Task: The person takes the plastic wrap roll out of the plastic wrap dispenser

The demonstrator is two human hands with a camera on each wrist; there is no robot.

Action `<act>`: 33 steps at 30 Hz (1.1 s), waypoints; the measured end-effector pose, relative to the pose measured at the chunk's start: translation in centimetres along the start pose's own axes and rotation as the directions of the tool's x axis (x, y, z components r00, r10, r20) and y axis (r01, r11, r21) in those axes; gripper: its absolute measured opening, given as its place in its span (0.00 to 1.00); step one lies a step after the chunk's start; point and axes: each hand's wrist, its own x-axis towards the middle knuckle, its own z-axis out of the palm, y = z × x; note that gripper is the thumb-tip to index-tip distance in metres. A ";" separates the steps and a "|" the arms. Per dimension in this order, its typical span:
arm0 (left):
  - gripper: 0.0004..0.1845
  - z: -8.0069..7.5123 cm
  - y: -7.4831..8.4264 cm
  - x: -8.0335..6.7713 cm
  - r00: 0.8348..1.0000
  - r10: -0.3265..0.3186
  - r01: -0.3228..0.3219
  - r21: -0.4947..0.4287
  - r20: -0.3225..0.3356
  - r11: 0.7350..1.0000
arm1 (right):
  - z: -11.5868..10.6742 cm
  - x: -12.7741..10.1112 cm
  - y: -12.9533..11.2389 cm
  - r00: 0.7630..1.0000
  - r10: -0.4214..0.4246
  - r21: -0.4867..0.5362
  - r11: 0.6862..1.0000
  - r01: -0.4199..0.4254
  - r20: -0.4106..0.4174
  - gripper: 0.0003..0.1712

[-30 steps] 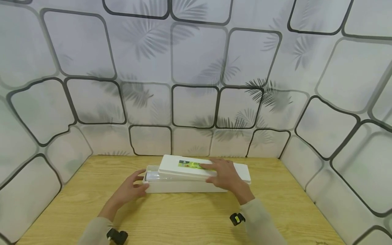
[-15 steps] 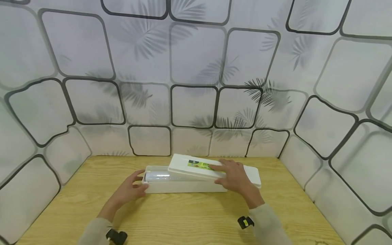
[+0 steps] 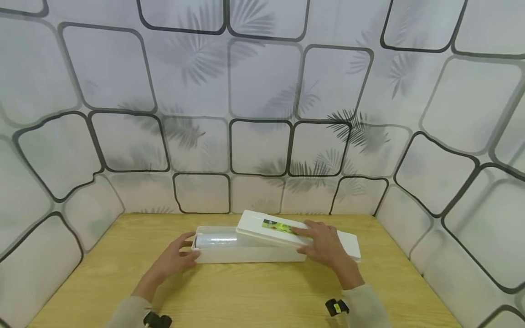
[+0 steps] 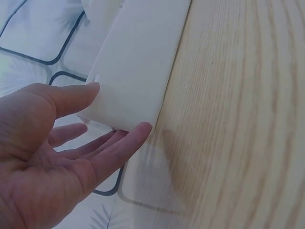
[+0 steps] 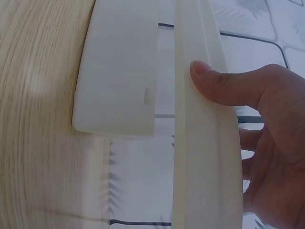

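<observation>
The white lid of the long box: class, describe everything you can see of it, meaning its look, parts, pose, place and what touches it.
The white lid is a long, flat, smooth piece that looks like plastic, with rounded corners and a green and yellow label on top. It lies skewed across the long white box, its right end overhanging past the box's right end, so a clear roll shows inside at the left. The right hand holds it, fingers on top and thumb against its near edge. The left hand touches the box's left end, not the lid.
</observation>
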 end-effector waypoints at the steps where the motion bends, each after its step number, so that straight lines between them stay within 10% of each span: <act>1: 0.41 0.1 0.0 0.0 1.000 -0.001 0.001 0.002 0.000 1.000 | 0.0 -0.1 0.1 1.000 0.005 -0.001 1.000 -0.005 -0.002 0.31; 33: 0.39 0.5 0.4 -0.2 0.999 -0.021 0.021 0.009 -0.037 1.000 | -3.0 -1.9 5.4 0.975 0.219 0.027 0.976 -0.218 -0.037 0.31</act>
